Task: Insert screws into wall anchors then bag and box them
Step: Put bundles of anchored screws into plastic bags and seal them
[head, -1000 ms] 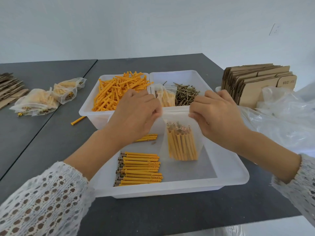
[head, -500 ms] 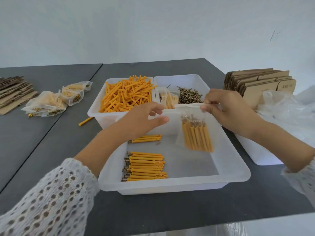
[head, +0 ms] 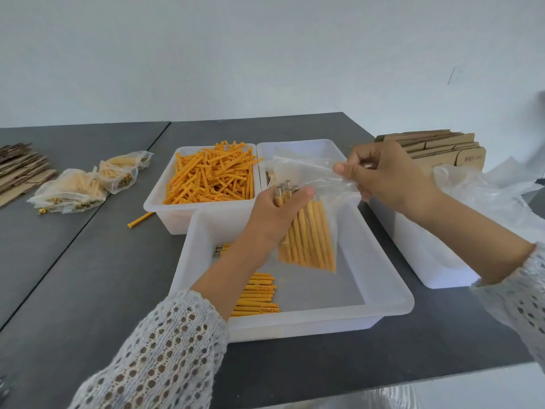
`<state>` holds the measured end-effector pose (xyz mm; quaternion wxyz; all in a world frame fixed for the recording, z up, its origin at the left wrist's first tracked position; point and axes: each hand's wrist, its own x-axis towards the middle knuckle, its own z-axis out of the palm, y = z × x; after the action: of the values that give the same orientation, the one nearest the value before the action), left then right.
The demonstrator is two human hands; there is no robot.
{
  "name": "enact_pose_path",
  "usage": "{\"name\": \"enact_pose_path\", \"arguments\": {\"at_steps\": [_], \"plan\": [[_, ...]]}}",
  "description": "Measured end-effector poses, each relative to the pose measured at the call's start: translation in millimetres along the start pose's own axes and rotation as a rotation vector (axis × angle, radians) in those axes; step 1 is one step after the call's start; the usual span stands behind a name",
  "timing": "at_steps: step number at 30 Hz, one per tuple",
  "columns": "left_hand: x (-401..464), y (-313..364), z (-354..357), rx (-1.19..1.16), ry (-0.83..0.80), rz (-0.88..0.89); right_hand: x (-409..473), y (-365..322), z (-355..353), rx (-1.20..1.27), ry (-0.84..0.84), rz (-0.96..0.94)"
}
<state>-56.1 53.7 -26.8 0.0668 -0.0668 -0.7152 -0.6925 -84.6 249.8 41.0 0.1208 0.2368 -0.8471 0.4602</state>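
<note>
A clear plastic bag (head: 317, 228) with several orange anchors fitted with screws hangs tilted over the near white tray (head: 383, 278). My left hand (head: 275, 216) grips the bag's filled part near the screw heads. My right hand (head: 383, 178) pinches the bag's top edge at its right corner. More assembled anchors (head: 256, 296) lie in a row on the tray floor, partly hidden by my left forearm. Behind stand a bin of loose orange anchors (head: 212, 175) and a bin of screws (head: 300, 149), mostly hidden by the bag.
Filled bags (head: 73, 190) lie on the table at the left beside flat cardboard (head: 20, 169). One loose anchor (head: 140, 219) lies by the anchor bin. At the right are a white bin (head: 427, 255) with empty plastic bags (head: 483, 193) and stacked folded boxes (head: 436, 146).
My left hand let go of the bag's top edge and took hold of its filled part. The bag tilted and my right hand lifted its corner up and right.
</note>
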Motion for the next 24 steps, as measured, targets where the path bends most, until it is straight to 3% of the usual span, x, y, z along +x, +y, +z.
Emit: {"name": "enact_pose_path", "arguments": {"at_steps": [6, 8, 10, 13, 15, 19, 24], "plan": [[-4.1, -1.8, -3.2, 0.094, -0.076, -0.142, -9.0, 10.4, 13.2, -0.324, 0.058, -0.148], [-5.4, -3.9, -1.1, 0.101, -0.057, -0.171, -12.4, 13.6, 20.4, -0.297, 0.128, -0.134], [-5.6, -6.0, -1.1, 0.092, 0.011, -0.222, -15.4, 13.4, 30.9, -0.179, 0.171, 0.007], [-3.8, -10.3, -1.6, 0.114, 0.127, -0.295, -25.5, 10.0, 54.4, 0.008, -0.066, 0.328], [-3.5, -11.6, -1.1, 0.145, 0.150, -0.323, -37.6, 9.5, 73.6, 0.002, -0.263, 0.367], [-4.7, -5.1, -1.0, -0.158, 0.000, -0.461, -45.8, 11.4, 97.5, -0.066, -0.388, 0.341], [-8.7, 2.5, -7.4, -0.451, -0.192, -0.480, -25.7, 14.4, 90.6, 0.092, -0.265, 0.497]]}}
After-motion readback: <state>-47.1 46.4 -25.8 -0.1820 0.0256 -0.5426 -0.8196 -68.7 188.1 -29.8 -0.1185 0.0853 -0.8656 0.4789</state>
